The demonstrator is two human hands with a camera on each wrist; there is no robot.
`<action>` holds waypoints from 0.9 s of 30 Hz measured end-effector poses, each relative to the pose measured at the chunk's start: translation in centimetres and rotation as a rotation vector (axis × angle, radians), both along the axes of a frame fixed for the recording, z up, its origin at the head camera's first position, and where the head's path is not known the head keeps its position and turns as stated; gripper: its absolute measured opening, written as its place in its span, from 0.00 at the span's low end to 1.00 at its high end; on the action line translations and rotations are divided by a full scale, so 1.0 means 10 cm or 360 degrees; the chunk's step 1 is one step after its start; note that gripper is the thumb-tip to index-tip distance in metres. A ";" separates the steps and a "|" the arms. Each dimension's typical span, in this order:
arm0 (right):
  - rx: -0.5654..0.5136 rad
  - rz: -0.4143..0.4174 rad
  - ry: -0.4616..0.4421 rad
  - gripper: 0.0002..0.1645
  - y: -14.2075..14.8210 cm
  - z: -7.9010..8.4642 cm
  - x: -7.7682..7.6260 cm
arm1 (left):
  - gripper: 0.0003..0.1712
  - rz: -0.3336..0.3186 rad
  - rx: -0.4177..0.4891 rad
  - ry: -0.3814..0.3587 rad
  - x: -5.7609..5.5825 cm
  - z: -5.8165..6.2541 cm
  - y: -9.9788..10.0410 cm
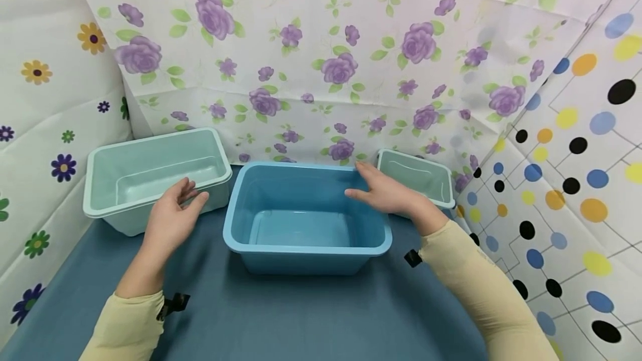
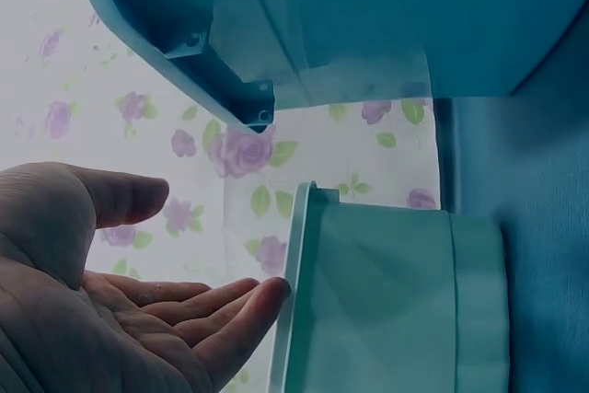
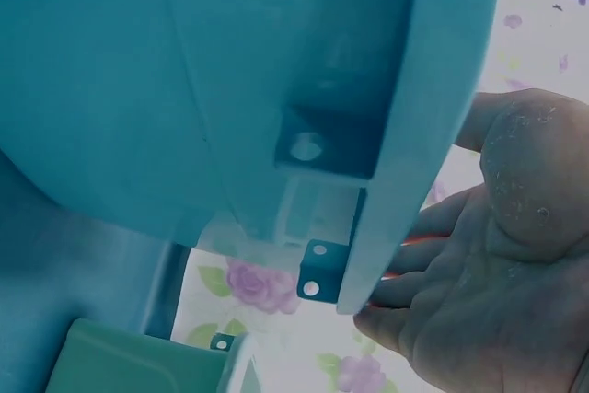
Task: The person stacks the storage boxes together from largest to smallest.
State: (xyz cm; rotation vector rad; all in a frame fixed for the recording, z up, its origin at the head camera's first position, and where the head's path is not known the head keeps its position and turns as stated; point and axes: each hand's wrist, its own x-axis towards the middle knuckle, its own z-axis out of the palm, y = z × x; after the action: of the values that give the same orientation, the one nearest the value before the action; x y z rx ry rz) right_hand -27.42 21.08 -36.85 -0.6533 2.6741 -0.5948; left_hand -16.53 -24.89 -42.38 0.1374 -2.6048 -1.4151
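Observation:
A blue plastic basin stands in the middle of the table. Over its right rim reaches my right hand, fingers extended and thumb pointing across the basin; in the right wrist view the palm faces the rim with the fingers close along it. To the left is a larger pale green basin. My left hand hovers beside its front right corner, fingers loosely bent and holding nothing. The left wrist view has the fingertips right at the green rim.
A small pale green basin sits behind my right hand, against the floral cloth. Dotted cloth forms the right side and flowered cloth the left. A blue cloth covers the table.

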 end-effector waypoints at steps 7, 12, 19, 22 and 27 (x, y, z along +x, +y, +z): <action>0.0054 0.0060 -0.0004 0.60 -0.13 0.06 -0.04 | 0.48 0.0011 -0.0033 0.0004 -0.01 -0.01 -0.05; 0.0100 0.0099 -0.0008 0.58 -0.23 0.08 -0.08 | 0.48 0.0013 -0.0045 0.0027 0.01 -0.03 -0.10; 0.0172 0.0118 0.0001 0.59 -0.32 0.07 -0.15 | 0.48 0.0014 -0.0051 0.0038 0.02 -0.04 -0.14; 0.0195 0.0131 -0.0012 0.58 -0.34 0.07 -0.17 | 0.48 0.0021 -0.0053 0.0041 0.02 -0.05 -0.16; 0.0214 0.0182 -0.0025 0.58 -0.39 0.09 -0.18 | 0.48 0.0020 -0.0059 0.0041 0.03 -0.05 -0.17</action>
State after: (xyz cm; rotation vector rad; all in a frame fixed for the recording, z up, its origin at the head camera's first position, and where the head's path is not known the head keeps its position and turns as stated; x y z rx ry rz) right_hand -29.22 17.14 -35.96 -0.7541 2.6137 -0.3844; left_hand -16.25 -26.64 -42.90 0.1301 -2.6032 -1.3545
